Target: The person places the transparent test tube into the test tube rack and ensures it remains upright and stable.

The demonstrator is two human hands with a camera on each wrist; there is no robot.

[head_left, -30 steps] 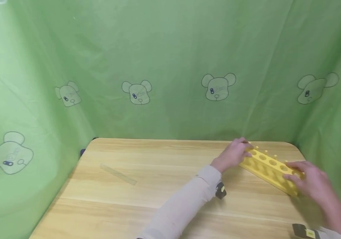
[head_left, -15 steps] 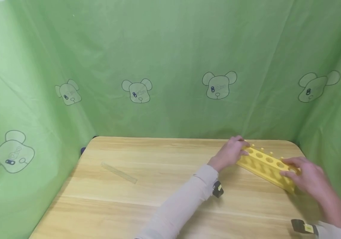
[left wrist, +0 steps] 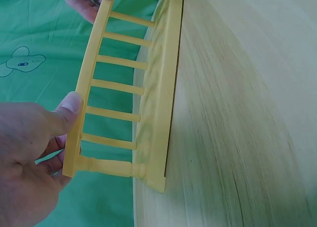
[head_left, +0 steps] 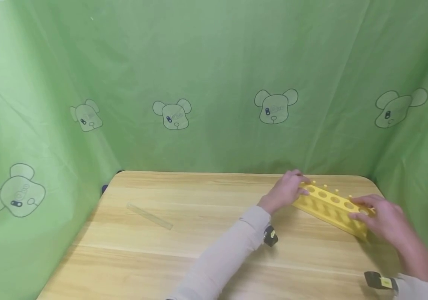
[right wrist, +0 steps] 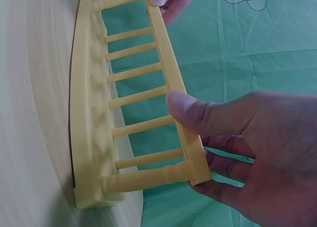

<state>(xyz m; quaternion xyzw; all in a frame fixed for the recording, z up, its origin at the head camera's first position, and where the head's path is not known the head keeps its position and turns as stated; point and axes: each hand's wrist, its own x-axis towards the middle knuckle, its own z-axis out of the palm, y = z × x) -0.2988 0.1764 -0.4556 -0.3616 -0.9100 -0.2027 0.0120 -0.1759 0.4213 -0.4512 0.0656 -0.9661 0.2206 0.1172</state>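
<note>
Yellow test-tube rack slid slightly left over the last second, both hands moving with it; reads as a two-handed reposition still underway. Grip: left hand and right hand each pinch a top-plate end. Rack upright, far right of surface; base contact unclear. Clear tube lies unmoved, left.

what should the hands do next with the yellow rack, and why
Probably loosen the left hand and right hand from the yellow rack: it looks upright, its base apparently on the table, and with both gripping it, neither is free for the clear strip lying further left.
</note>
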